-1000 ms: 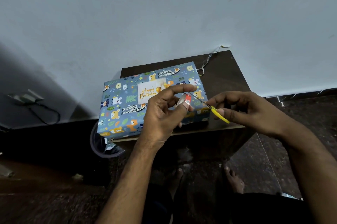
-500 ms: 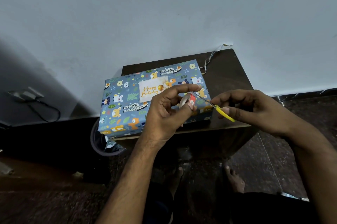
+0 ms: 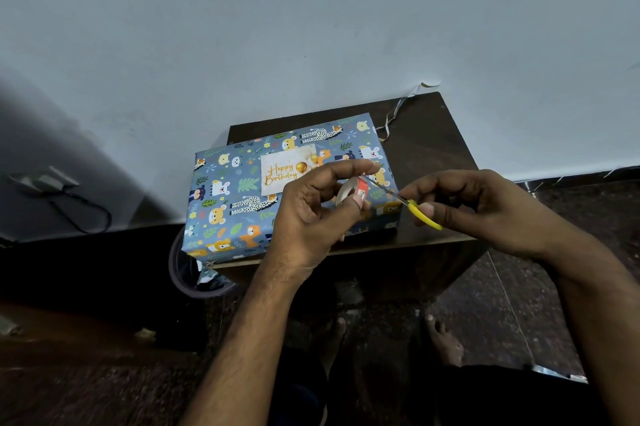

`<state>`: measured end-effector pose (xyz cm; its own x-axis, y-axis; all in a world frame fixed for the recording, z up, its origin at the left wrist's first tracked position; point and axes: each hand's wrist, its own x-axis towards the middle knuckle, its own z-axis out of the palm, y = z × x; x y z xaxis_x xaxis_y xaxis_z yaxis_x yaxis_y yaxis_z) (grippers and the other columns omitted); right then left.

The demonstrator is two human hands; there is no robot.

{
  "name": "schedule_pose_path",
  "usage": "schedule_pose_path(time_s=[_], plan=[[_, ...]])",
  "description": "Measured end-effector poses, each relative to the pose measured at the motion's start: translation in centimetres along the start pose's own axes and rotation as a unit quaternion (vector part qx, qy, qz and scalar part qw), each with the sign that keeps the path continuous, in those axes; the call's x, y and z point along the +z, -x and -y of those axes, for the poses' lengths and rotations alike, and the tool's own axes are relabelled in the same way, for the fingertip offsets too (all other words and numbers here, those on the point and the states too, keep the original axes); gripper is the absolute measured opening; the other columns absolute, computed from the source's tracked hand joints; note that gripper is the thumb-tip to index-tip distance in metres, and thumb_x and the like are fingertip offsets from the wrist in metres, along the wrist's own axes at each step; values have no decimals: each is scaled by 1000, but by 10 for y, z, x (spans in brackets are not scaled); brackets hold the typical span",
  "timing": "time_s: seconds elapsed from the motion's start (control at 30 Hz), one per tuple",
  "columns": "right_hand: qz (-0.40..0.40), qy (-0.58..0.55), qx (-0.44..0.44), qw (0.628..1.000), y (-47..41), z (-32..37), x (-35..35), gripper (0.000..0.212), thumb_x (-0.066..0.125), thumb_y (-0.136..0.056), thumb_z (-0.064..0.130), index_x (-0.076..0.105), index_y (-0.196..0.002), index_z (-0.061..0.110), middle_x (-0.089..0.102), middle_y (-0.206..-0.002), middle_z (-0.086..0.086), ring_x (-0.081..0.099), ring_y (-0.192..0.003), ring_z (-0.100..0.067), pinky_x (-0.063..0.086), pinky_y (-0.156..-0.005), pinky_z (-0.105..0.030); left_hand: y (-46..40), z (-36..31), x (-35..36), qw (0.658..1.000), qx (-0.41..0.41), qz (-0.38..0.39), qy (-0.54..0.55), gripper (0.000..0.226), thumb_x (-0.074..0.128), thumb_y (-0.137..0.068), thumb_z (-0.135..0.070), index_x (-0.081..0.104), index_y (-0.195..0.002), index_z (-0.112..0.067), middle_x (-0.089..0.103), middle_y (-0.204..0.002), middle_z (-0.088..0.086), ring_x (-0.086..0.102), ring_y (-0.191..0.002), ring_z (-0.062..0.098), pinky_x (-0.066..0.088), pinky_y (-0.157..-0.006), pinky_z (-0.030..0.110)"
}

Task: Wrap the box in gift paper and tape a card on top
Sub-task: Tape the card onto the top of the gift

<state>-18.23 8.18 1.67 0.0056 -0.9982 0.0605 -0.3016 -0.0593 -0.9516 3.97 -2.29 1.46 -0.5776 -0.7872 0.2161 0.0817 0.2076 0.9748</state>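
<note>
You are pinching a small tape roll [image 3: 350, 190] in your left hand [image 3: 313, 214], thumb pressing its near rim and forefinger arching over the top, while your right hand [image 3: 485, 209] is grasping yellow-handled scissors [image 3: 407, 205], their blades reaching left toward the roll's red-labelled edge. Whether a strip is already pulled free is too fine to tell. Both hands are hovering just above the right end of the wrapped box [image 3: 277, 197], which is lying flat on the dark counter [image 3: 429, 155], its left end overhanging the counter's edge. A white "Happy Birthday" card [image 3: 282, 171] is resting on the box's top face, just left of your left hand; whether any tape is holding it cannot be seen. Thin curled ribbon [image 3: 394, 113] is trailing off the counter's far right corner against the wall [image 3: 311, 27]. The card is likely light and stiff but easily nudged, so it is probably best pinned flat with a fingertip near one edge. The cut tape will be limp and sticky, best held by its very ends.
</note>
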Motion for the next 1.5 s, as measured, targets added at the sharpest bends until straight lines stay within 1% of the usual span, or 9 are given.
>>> schedule_pose_path(time_s=[0.17,0.33,0.47,0.63,0.87,1.03,1.13,1.27,1.5], plan=[[-15,42,-10,999,0,0,1,21,62,-95,41,73,-112,37,76,-96,7,66,-87,-41,52,-77,-53,0,1,1,1000,-2,-12,8,31,61,-90,-8,70,-119,-4,73,-123,5,71,-88,15,48,-50,21],[-88,66,-6,994,1,-5,-3,23,58,-98,43,74,-110,31,74,-93,1,68,-89,-18,51,-80,-44,-1,2,-2,998,-4,-51,36,32,58,-92,-7,68,-123,-5,71,-126,4,71,-91,22,46,-48,30],[-192,285,68,937,-5,-20,1,20,57,-95,49,61,-109,36,63,-89,13,54,-88,-13,43,-71,-35,-2,3,-1,997,7,-58,57,34,59,-93,-5,67,-126,-7,72,-126,4,72,-102,26,50,-48,28],[-155,465,138,861,-15,-29,13,21,58,-95,45,62,-103,26,64,-103,4,52,-104,-23,42,-70,-35,-2,4,7,997,5,-58,58,37,61,-92,-7,66,-129,-6,70,-130,4,72,-105,25,51,-49,27],[-127,487,176,846,-21,-34,23,25,55,-100,37,75,-107,22,55,-116,-1,51,-115,-23,49,-77,-34,-2,8,12,998,2,-47,34,37,63,-94,-10,67,-131,-12,71,-126,3,71,-108,26,52,-51,26],[-320,183,17,929,-28,-14,36,26,62,-100,37,69,-84,18,59,-83,0,58,-70,-13,44,-61,-31,-1,10,16,999,9,-31,6,40,64,-94,-10,67,-133,-15,72,-114,3,69,-104,23,56,-57,27],[-227,-26,-11,973,-28,9,48,24,61,-100,35,75,-94,16,71,-80,-3,59,-69,-6,47,-64,-24,-1,9,19,1000,21,-12,-11,41,64,-95,-6,65,-135,-12,71,-125,1,67,-105,13,56,-66,26],[-182,-95,-24,979,-26,13,50,20,62,-100,19,75,-97,4,69,-72,8,59,-64,1,43,-60,-10,0,9,20,1000,20,-5,-9,43,63,-95,-4,63,-138,-9,68,-133,3,66,-98,5,56,-61,24],[-155,-133,-20,979,-24,11,43,12,65,-96,10,74,-92,5,70,-70,12,59,-62,2,43,-59,-8,1,10,19,999,16,21,-21,47,62,-94,-2,61,-140,-10,70,-128,1,63,-86,3,57,-61,29]])
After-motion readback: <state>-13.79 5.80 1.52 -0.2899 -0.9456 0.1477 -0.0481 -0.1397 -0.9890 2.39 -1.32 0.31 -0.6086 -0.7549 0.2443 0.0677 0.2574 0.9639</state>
